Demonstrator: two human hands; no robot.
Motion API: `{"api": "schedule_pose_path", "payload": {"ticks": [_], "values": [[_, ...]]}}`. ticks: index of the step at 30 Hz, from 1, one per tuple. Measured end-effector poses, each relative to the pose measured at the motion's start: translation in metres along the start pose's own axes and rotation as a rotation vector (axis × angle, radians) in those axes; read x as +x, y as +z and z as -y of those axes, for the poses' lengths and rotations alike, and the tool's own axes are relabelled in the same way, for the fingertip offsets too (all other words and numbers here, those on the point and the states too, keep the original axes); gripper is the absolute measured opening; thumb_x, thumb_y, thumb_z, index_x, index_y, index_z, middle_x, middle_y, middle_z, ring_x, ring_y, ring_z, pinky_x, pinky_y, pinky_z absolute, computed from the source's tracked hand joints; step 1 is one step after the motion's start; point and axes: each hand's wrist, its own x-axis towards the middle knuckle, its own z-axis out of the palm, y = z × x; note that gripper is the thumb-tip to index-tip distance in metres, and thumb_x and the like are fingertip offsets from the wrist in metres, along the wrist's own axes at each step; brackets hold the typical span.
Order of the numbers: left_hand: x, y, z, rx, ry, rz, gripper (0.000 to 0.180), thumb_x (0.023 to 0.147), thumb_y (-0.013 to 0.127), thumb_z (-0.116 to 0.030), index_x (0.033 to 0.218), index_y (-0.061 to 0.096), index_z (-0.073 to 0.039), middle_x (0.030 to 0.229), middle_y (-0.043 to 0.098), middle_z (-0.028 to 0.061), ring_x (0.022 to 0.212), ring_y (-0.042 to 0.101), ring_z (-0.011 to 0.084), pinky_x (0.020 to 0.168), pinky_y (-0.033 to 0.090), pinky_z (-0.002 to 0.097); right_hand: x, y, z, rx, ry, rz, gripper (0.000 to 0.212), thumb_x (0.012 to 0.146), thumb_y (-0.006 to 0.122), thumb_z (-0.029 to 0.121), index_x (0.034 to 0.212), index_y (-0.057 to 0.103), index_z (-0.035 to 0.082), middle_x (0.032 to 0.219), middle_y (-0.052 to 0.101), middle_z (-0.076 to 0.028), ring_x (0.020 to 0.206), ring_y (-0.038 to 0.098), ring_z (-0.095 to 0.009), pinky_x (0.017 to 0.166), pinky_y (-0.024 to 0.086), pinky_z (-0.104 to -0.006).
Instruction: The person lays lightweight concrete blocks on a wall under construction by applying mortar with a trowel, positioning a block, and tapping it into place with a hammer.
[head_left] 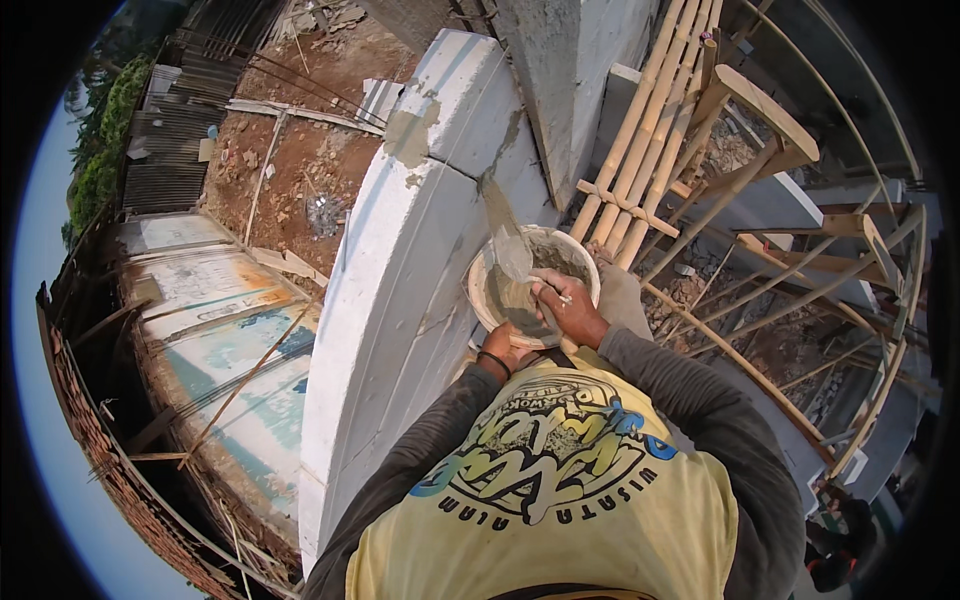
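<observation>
A round, pale bucket (477,292) with grey wet mortar inside stands in front of me, close against the light block wall (395,265). My left hand (508,345) grips its near rim, a dark band round the wrist. In my right hand (572,308), over the bucket's opening, is a trowel (513,257). Its blade is smeared with mortar and points toward the wall; the handle is mostly hidden in my fingers. A small white stick-like thing shows at the fingers of that hand. Mortar also fills a joint in the wall just beyond the bucket.
Bamboo poles (650,130) lashed together form a platform beyond the bucket on the right, next to a wooden trestle (765,115). More bamboo scaffolding stands at right over rubble. A concrete column (545,75) rises ahead. Left of the wall, the ground drops to red soil (300,160).
</observation>
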Motion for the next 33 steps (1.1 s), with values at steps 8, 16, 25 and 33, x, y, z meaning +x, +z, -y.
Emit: {"api": "schedule_pose_path", "payload": {"ticks": [8, 16, 25, 33], "values": [[0.023, -0.061, 0.019, -0.082, -0.073, -0.087, 0.014, 0.088, 0.051, -0.007, 0.099, 0.056, 0.001, 0.099, 0.061, 0.0171, 0.096, 0.064, 0.0361, 0.092, 0.055, 0.0544, 0.032, 0.048, -0.005, -0.522, -0.633, -0.383, 0.039, 0.092, 0.062, 0.007, 0.13, 0.056, -0.001, 0.107, 0.063, -0.023, 0.098, 0.062, -0.041, 0.086, 0.049, -0.0441], [0.011, -0.055, 0.023, 0.044, 0.04, -0.273, 0.011, 0.095, 0.049, -0.01, 0.095, 0.059, -0.006, 0.091, 0.062, 0.0086, 0.085, 0.064, 0.0237, 0.075, 0.058, 0.042, 0.033, 0.068, -0.053, -0.487, -0.614, -0.252, 0.048, 0.088, 0.066, 0.004, 0.134, 0.053, -0.001, 0.105, 0.06, -0.024, 0.092, 0.061, -0.04, 0.082, 0.05, -0.0428], [0.065, -0.063, 0.026, 0.097, -0.004, 0.014, 0.016, 0.098, 0.05, -0.017, 0.106, 0.059, -0.008, 0.105, 0.064, 0.0108, 0.09, 0.065, 0.0265, 0.077, 0.057, 0.0439, -0.006, 0.049, 0.035, -0.088, -0.201, -0.103, 0.041, 0.104, 0.051, 0.029, 0.133, 0.054, 0.0, 0.087, 0.061, -0.004, 0.071, 0.058, -0.009, 0.065, 0.049, -0.0268], [0.077, -0.039, 0.013, 0.167, -0.004, 0.125, 0.017, 0.097, 0.05, -0.017, 0.107, 0.058, -0.006, 0.107, 0.064, 0.0124, 0.093, 0.064, 0.0282, 0.079, 0.058, 0.0453, -0.015, 0.072, 0.109, 0.271, 0.093, -0.074, 0.04, 0.103, 0.053, 0.031, 0.128, 0.053, -0.001, 0.091, 0.055, -0.001, 0.072, 0.057, -0.009, 0.056, 0.053, -0.026]]}}
